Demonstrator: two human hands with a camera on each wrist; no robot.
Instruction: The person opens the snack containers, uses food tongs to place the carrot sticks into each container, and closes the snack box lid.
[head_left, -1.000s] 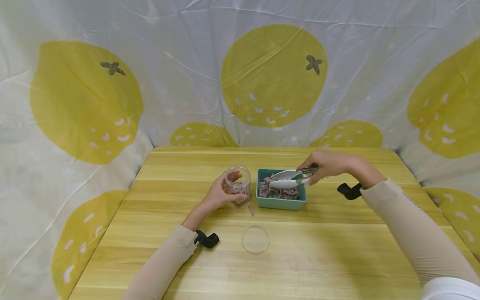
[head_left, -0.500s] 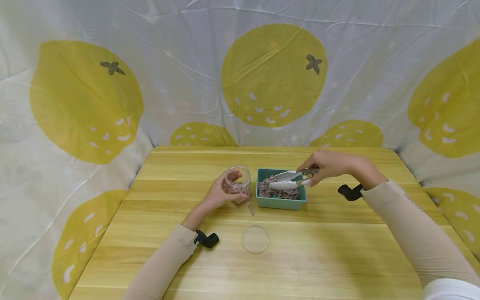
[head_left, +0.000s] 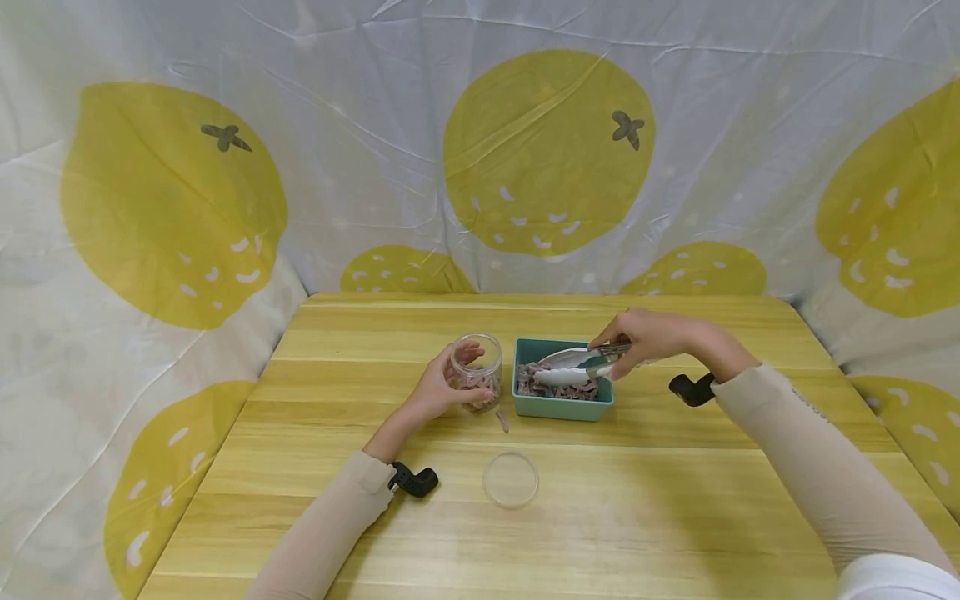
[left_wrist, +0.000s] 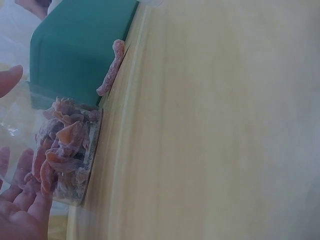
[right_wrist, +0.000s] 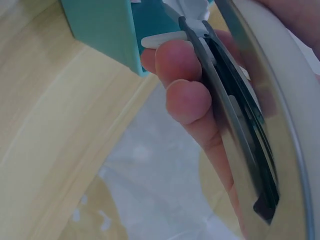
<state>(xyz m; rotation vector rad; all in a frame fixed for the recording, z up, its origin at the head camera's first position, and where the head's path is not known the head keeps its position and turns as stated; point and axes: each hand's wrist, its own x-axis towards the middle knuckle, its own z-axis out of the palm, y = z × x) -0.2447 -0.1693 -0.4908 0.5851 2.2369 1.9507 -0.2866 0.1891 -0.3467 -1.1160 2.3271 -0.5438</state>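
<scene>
The left hand (head_left: 436, 390) curls round a clear jar (head_left: 480, 353) on the table (head_left: 645, 525), thumb on the near side and fingers on the far side. The right hand (head_left: 649, 338) grips metal tongs (head_left: 562, 377), their white tips parted among meat strips (head_left: 528, 383) in the green box (head_left: 562, 408), just right of the jar. One loose strip (head_left: 502, 421) lies near the jar; a round lid (head_left: 511, 480) lies nearer.

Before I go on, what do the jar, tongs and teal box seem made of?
Jar: clear, glossy glass or plastic; the pieces inside show through, but the look settles neither.
Tongs: shiny metal handles, judging by the reflections; the white, opaque tips may be silicone or plastic.
Teal box: probably moulded plastic, smooth and opaque, with even colour and rounded corners.
</scene>
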